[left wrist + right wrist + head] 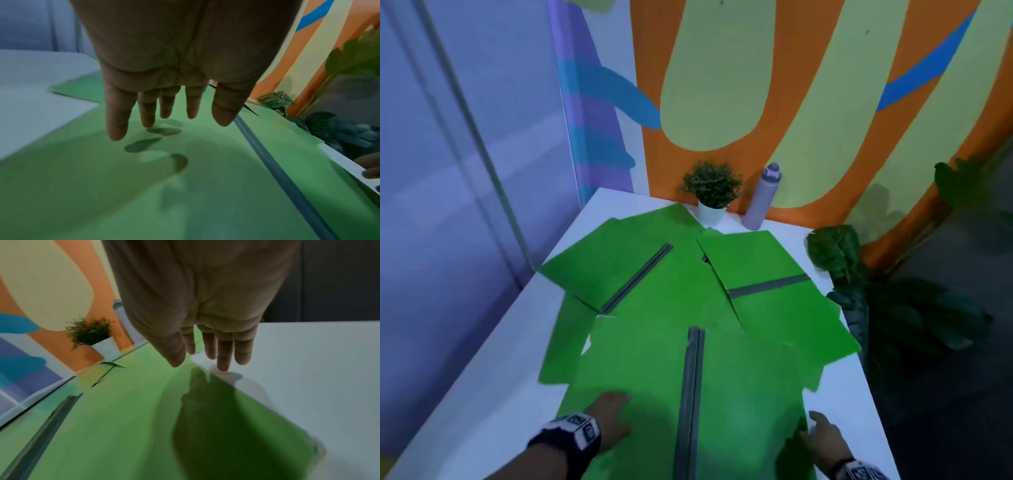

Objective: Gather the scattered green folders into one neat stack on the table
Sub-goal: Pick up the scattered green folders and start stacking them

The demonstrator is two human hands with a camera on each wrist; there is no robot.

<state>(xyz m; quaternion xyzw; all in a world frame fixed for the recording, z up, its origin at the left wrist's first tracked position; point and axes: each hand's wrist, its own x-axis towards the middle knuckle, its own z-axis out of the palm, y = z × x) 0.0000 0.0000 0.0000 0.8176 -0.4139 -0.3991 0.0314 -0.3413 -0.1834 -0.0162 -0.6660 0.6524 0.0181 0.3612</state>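
Note:
Several green folders with grey spines lie opened flat and overlapping on the white table [493, 370]. The nearest folder [654, 370] lies with its spine [690, 394] running toward me. Two others lie behind it, one at the left [599, 260] and one at the right [774, 308]. My left hand [609, 411] hovers just over the near folder's left half [102, 186], fingers [117, 123] straight and spread. My right hand [822, 435] is at that folder's right edge [236, 402], fingers [223, 360] straight, one fingertip touching the table beside the edge.
A small potted plant [710, 192] and a grey bottle [762, 197] stand at the table's back edge against the painted wall. Large dark leafy plants [839, 257] crowd the table's right side. Bare white table shows along the left and at the near right corner [318, 369].

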